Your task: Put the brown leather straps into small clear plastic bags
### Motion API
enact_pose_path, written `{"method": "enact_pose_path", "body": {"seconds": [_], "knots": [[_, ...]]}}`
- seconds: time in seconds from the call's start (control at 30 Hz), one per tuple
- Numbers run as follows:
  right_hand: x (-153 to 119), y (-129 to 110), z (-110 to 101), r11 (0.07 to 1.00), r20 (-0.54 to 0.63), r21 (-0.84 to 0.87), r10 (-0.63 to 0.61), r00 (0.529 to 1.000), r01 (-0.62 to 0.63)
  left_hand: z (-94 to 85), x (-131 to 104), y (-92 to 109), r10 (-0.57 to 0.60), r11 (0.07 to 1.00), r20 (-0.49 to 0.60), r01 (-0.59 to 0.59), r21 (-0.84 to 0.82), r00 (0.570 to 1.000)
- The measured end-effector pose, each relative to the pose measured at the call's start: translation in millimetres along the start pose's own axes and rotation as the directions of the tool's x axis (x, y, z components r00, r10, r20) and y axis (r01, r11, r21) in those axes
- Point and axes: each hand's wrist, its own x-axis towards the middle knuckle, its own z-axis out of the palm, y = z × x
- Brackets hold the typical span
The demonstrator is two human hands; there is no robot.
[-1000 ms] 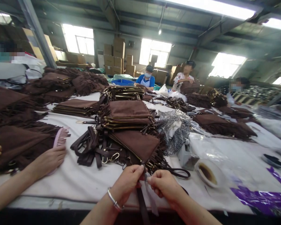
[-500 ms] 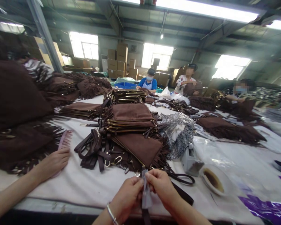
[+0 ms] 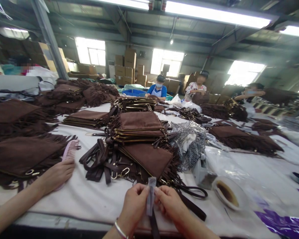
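Observation:
At the table's front edge, a narrow translucent plastic strip (image 3: 151,191) stands upright between my two hands. My left hand (image 3: 135,203), with a silver bangle at the wrist, pinches its left side. My right hand (image 3: 168,203) has closed fingers on the right side of the same strip. A dark brown strap (image 3: 154,225) hangs below it; whether the plastic is wrapped around the strap is hidden by my fingers. Just beyond lies a brown fringed bag (image 3: 149,157) with a gold zipper, beneath a stack of similar bags (image 3: 139,122).
On the left, a co-worker's hand (image 3: 57,174) holds a pink comb (image 3: 71,149) by a fringed bag (image 3: 27,154). Loose straps (image 3: 97,159) lie left of the stack. To the right are a tape roll (image 3: 226,194), a grey dispenser (image 3: 204,171) and speckled plastic (image 3: 189,142). Several people work farther back.
The plastic strip has become straighter and narrower between my hands, and my left hand has shifted slightly right. At left, the large raised brown bag has gone down, uncovering the bags behind it.

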Motion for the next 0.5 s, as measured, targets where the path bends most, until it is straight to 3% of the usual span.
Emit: {"method": "enact_pose_path", "body": {"seconds": [0.13,0.27,0.37,0.5], "knots": [[-5.3,6.0,7.8,0.996,0.126,0.021,0.087,0.988,-0.091,0.7,11.3,0.3,0.035,0.997,-0.011,-0.034,0.062,0.999],[-2.3,17.0,14.3,0.969,0.192,0.221,0.066,0.979,-0.109,0.2,16.8,0.3,0.111,0.981,0.023,-0.114,0.157,0.994],[3.5,21.4,15.6,0.961,0.121,0.267,0.04,0.992,-0.071,-1.4,17.6,3.0,0.119,0.974,0.051,-0.127,0.187,0.992],[7.6,16.6,16.2,0.994,-0.05,0.073,-0.084,0.995,0.087,1.2,20.3,8.4,0.095,0.968,0.12,-0.12,0.219,0.988]]}}
